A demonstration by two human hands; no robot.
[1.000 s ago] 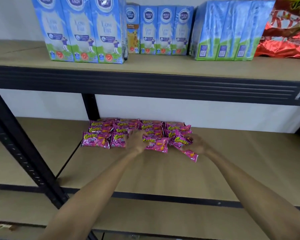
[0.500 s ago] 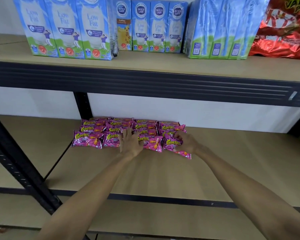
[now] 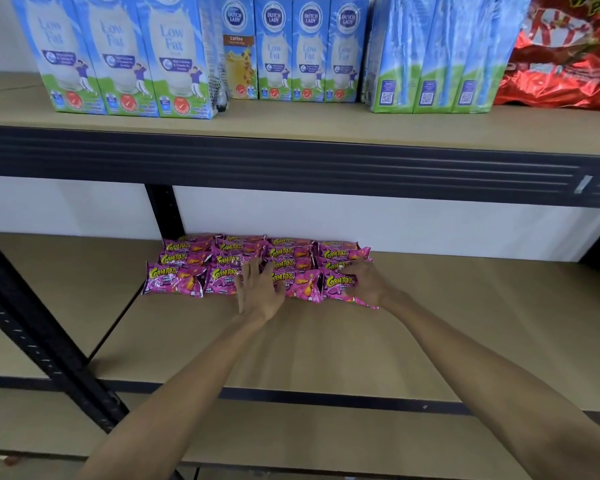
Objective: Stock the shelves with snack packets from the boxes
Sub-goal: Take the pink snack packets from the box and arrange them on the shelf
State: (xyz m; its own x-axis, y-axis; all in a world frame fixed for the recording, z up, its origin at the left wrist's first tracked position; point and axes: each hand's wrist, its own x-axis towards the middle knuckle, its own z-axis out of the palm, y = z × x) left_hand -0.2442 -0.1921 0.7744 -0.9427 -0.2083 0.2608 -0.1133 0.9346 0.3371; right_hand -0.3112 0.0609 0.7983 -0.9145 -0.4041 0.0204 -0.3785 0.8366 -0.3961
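Note:
Several pink Corntoz snack packets [image 3: 187, 268] lie in neat rows at the back of the middle shelf [image 3: 291, 348], against the white wall. My left hand [image 3: 258, 289] rests flat on the front row with its fingers spread and straight. My right hand [image 3: 364, 282] is at the right end of the rows. Its fingers curl over the front-right packet [image 3: 336, 284] and the thumb sits under that packet's near edge. No box is in view.
Blue milk cartons [image 3: 118, 57] and a red foil bag [image 3: 565, 57] fill the upper shelf. Its dark front beam [image 3: 291, 161] hangs above my hands. A black slanted upright [image 3: 39, 334] stands at the left. Bare board lies to the right of the packets.
The front-right packet, askew and sticking out a second ago, now lies in line with its row. Both hands have edged forward onto the packets, and the left hand's fingers have spread.

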